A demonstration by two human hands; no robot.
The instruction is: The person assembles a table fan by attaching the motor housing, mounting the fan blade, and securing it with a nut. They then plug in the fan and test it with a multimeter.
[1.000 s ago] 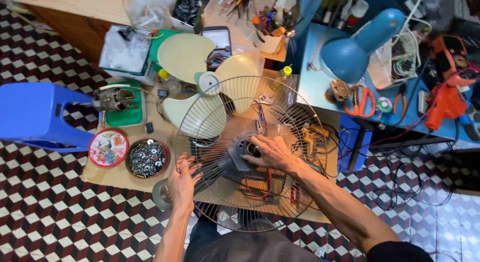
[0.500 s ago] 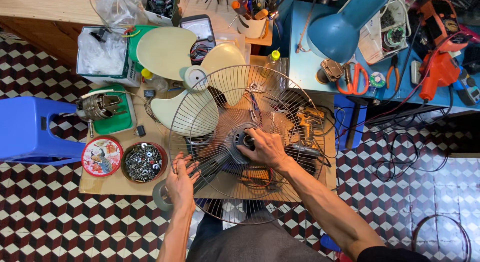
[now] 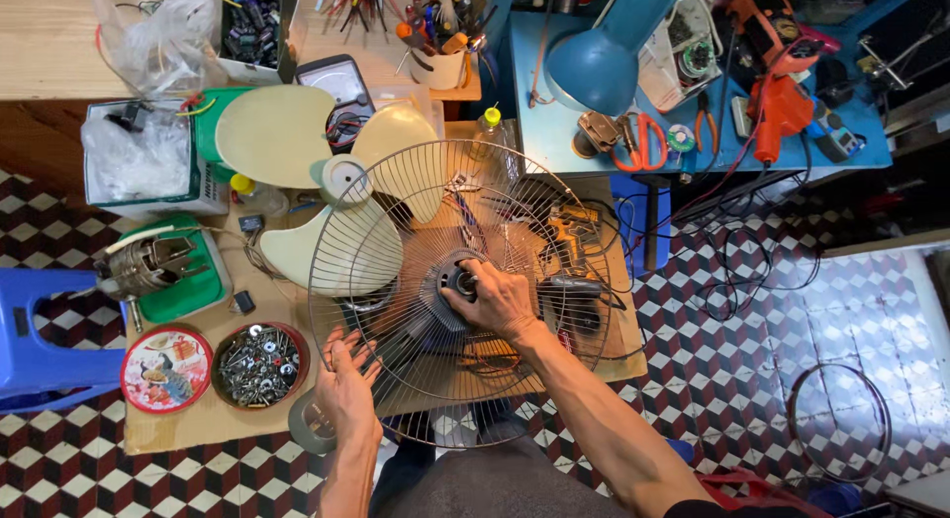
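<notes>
A round wire fan guard (image 3: 396, 196) lies flat on a low wooden table (image 3: 188, 424). My right hand (image 3: 492, 298) grips the black round hub (image 3: 456, 279) at the guard's centre. My left hand (image 3: 348, 381) rests with spread fingers on the guard's lower left rim. A cream three-bladed fan propeller (image 3: 327, 177) lies partly under the guard's upper left side. Tools and wires show through the wires beneath the guard.
A round tin of screws and nuts (image 3: 259, 364) and its red lid (image 3: 165, 369) sit left of my left hand. A fan motor (image 3: 148, 264) lies on a green tray. Blue stool (image 3: 40, 330) at far left. Blue desk lamp (image 3: 606, 58), scissors (image 3: 643, 142) and orange tool (image 3: 782, 102) on a blue table.
The view has shifted so the guard sits more centrally. My right hand stays on the hub and has turned slightly; my left hand stays at the rim.
</notes>
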